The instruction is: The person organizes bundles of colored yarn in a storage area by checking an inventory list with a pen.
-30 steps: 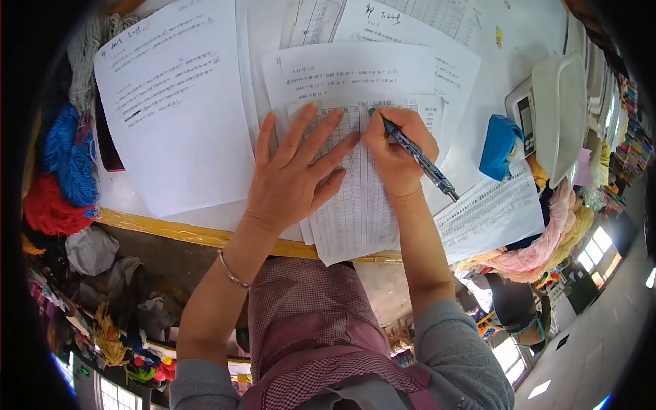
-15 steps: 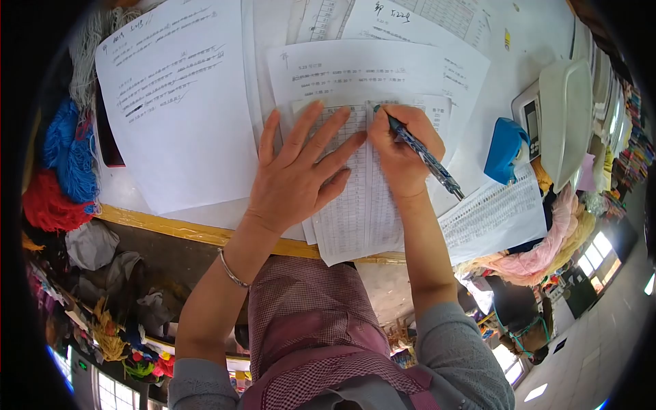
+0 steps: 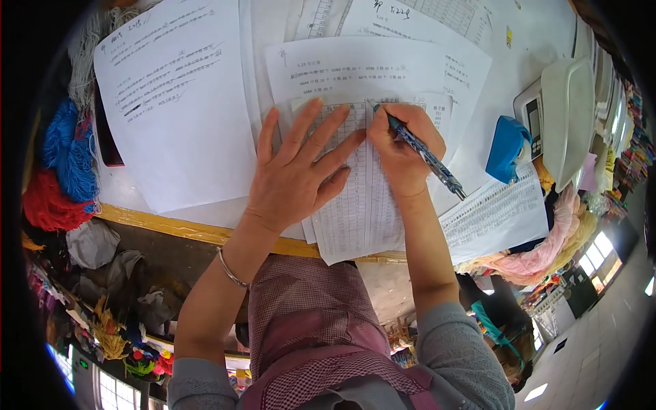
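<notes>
My left hand (image 3: 294,167) lies flat with its fingers spread over a printed table sheet (image 3: 355,229) at the table's front edge. In my right hand (image 3: 406,150) is a dark patterned pen (image 3: 430,162), its tip touching the upper part of that same sheet. The fingers of the right hand are wrapped round the pen, and its back end points down to the right. Under the table sheet lies a typed page (image 3: 369,58) with lines of text. My hands cover part of the columns.
At left lies a page with struck-out lines (image 3: 178,150). Blue yarn (image 3: 68,140) and red yarn (image 3: 55,201) hang beside it. To the right are a blue tape dispenser (image 3: 506,149), a scale with a white tray (image 3: 564,123) and another printed list (image 3: 495,212). A person (image 3: 502,321) is at lower right.
Both hands and the pen stay almost in place on the sheet. At lower right, the other person has shifted and shows more of a dark garment and a teal strap.
</notes>
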A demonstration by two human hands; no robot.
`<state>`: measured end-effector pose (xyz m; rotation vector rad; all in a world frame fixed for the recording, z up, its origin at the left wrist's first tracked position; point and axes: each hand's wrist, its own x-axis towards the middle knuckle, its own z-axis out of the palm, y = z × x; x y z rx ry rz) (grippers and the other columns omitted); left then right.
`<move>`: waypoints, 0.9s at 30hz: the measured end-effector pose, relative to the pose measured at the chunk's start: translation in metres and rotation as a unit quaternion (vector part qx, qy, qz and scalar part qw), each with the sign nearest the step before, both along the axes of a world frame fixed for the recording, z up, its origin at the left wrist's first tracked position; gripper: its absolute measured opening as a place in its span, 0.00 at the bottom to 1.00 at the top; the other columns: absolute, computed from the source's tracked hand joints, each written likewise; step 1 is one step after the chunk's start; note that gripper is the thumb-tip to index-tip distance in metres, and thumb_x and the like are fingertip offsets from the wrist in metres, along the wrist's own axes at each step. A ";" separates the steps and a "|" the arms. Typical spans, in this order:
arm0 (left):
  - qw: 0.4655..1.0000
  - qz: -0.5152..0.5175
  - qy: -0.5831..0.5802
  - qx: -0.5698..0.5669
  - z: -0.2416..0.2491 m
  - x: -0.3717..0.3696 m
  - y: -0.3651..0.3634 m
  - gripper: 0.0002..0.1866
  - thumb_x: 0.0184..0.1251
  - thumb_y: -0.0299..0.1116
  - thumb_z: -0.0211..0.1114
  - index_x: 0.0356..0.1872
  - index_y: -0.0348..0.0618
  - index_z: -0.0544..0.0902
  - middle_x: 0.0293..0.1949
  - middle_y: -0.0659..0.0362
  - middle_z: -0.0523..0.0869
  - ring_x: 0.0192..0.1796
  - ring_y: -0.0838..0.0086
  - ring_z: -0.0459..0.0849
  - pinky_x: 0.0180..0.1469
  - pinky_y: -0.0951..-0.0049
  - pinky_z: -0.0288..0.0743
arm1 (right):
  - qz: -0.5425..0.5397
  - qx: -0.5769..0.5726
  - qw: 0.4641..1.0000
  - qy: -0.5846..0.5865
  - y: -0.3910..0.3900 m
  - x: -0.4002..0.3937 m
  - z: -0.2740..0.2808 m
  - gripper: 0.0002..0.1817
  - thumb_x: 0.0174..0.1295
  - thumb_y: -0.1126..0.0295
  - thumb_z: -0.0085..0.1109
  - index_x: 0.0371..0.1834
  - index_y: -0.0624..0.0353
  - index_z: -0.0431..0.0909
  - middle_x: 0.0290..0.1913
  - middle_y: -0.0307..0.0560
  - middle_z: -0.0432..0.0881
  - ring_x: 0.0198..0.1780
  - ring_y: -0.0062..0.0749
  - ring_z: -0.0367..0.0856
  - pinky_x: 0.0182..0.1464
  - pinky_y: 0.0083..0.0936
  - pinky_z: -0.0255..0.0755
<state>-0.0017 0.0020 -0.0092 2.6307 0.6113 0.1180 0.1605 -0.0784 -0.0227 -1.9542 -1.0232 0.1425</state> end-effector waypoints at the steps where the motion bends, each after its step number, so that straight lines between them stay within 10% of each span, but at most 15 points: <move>1: 1.000 0.000 -0.001 0.001 0.000 0.000 0.000 0.24 0.64 0.48 0.62 0.63 0.73 0.78 0.72 0.71 0.68 0.76 0.70 0.59 0.76 0.45 0.43 | 0.001 0.006 1.000 0.000 0.000 0.000 0.000 0.08 0.51 0.79 0.70 0.31 0.58 0.79 0.23 0.38 0.79 0.21 0.20 0.73 0.25 0.15 0.69; 27: 1.000 -0.001 -0.004 0.010 -0.002 0.000 -0.001 0.23 0.64 0.49 0.61 0.62 0.73 0.78 0.73 0.71 0.67 0.76 0.69 0.59 0.76 0.45 0.42 | 0.011 0.005 1.000 0.006 -0.002 -0.001 -0.001 0.07 0.54 0.80 0.70 0.33 0.62 0.81 0.24 0.37 0.80 0.23 0.13 0.71 0.26 0.10 0.67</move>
